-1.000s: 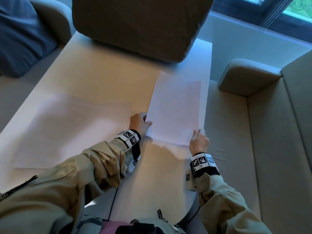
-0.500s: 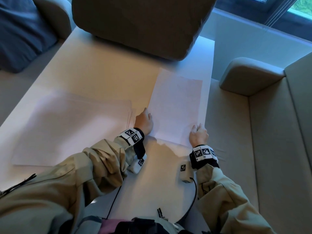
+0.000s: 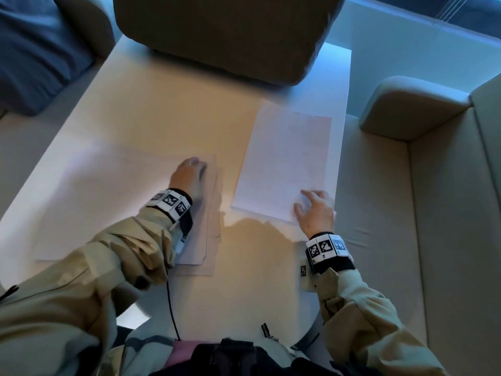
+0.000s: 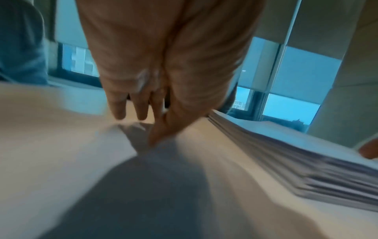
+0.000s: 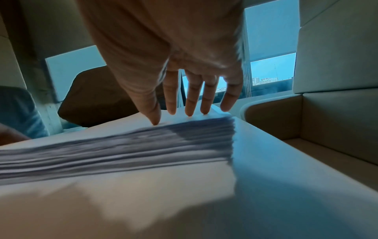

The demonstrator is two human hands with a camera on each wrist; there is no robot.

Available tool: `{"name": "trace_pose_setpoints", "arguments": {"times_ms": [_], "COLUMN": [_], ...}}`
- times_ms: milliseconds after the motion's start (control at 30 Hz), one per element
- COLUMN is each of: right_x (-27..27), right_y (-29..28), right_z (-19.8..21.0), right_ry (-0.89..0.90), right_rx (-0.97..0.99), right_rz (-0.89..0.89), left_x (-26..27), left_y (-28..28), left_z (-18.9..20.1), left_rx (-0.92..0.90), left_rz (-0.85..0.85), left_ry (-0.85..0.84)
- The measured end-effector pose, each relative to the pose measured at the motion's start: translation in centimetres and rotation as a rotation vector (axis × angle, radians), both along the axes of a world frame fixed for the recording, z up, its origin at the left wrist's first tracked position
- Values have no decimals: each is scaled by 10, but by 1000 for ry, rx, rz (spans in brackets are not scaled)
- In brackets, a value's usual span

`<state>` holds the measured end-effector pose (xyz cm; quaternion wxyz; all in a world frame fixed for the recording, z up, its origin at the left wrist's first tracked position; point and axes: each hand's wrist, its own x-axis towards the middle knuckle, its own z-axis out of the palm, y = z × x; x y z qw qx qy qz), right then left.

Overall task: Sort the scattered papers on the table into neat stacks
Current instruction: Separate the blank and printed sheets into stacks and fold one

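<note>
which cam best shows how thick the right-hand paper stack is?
Right wrist: the paper stack fills the view edge-on, sheet layers visible though blurred. Left wrist shows its side edge obliquely. Head sees only the top sheet, no thickness.

Brown cushion [image 3: 225,36] resting on the far end of the worktop [image 3: 168,109]. Beige sofa [image 3: 447,213] with armrest [image 3: 412,107] along its right side; blue cushion [image 3: 38,50] at upper left; window [image 5: 272,69] behind.

We can read no words or numbers anywhere; the right stack [image 3: 284,164] beyond the fingers carries only faint, illegible print; the wristbands [image 3: 326,246] bear black-and-white square code markers.
</note>
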<state>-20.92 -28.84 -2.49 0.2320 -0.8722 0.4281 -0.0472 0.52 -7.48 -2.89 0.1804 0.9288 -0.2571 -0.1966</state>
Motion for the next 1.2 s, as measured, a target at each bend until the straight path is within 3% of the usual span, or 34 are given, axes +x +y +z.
{"name": "trace_pose_setpoints", "arguments": {"times_ms": [100, 233, 500, 600, 733, 833, 933, 1200], "right_x": [0, 2, 3, 3, 3, 4, 4, 0], "right_y": [0, 0, 5, 6, 7, 9, 11, 19], "right_z": [-1, -2, -3, -2, -4, -4, -1, 3], "right_ry": [39, 56, 69, 74, 49, 61, 72, 171], "right_rx": [8, 19, 5, 7, 27, 25, 23, 9], "right_rz": [13, 2, -5, -3, -18, -20, -17, 71], "left_x": [18, 27, 39, 40, 41, 42, 44, 49], "left_y": [7, -1, -9, -7, 4, 13, 13, 7], "left_z": [6, 19, 26, 25, 24, 23, 23, 36], "left_rx": [204, 397, 562, 535, 367, 310, 333, 429], "left_rz": [-111, -219, -301, -296, -242, -223, -244, -351], "left_ry": [48, -32, -105, -117, -140, -68, 10, -63]}}
